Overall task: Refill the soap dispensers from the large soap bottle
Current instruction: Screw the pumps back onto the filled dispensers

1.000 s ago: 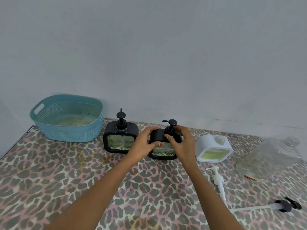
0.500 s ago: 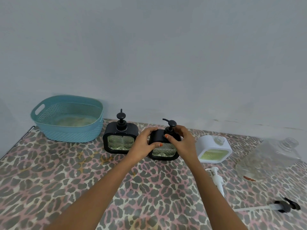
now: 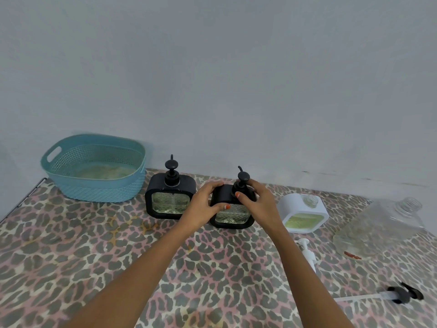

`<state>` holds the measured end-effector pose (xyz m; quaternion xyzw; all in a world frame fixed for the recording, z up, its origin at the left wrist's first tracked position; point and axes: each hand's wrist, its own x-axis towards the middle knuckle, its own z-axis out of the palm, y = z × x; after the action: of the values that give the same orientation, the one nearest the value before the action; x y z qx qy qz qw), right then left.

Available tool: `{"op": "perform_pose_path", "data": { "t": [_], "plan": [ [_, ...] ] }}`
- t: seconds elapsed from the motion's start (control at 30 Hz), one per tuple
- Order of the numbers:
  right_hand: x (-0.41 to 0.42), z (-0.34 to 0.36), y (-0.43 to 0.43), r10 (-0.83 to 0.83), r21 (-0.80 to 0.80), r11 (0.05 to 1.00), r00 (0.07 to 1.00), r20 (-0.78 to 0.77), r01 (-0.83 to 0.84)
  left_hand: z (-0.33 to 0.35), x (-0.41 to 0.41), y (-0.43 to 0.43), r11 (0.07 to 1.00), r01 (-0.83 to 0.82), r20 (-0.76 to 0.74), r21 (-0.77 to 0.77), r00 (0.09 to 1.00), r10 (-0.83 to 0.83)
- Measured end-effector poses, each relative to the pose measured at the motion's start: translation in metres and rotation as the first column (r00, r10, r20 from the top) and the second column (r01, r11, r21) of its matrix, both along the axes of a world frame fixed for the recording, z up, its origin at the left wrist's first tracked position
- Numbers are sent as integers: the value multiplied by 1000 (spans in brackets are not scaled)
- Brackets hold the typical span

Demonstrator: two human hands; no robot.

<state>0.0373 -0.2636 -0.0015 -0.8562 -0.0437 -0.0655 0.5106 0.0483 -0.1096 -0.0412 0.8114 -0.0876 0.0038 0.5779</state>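
Observation:
Two black square soap dispensers stand side by side near the wall. My left hand (image 3: 205, 204) grips the left side of the middle black dispenser (image 3: 233, 217), thumb on its glass front. My right hand (image 3: 256, 201) pinches the collar of its black pump (image 3: 242, 179). The other black dispenser (image 3: 170, 197) stands to the left with its pump on. A white dispenser (image 3: 303, 213) with greenish soap and an open neck stands to the right. The large clear soap bottle (image 3: 380, 226) lies on its side at far right, uncapped.
A teal perforated basket (image 3: 94, 169) sits at the back left against the wall. A white pump (image 3: 307, 253) lies on the leopard-print tabletop (image 3: 94, 256) in front of the white dispenser. A black pump with a long tube (image 3: 399, 295) lies at the lower right.
The pump spout on the middle dispenser has turned from pointing left toward pointing back as my right hand twists it. My left hand keeps holding the body.

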Motion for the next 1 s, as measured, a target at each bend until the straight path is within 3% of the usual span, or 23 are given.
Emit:
{"op": "perform_pose_path", "data": {
  "t": [0.33,0.7,1.0],
  "plan": [
    [4,-11,17,-175,66,983,983,61,171,-1,0,1,1000,1,-2,3,1000,0],
    [0,7,-4,37,3,999,999,-5,-37,-3,1,1,1000,6,-15,-6,1000,-6],
    [6,-4,10,-155,17,988,988,26,154,-3,1,1,1000,8,-26,-14,1000,-8]
  ]
}}
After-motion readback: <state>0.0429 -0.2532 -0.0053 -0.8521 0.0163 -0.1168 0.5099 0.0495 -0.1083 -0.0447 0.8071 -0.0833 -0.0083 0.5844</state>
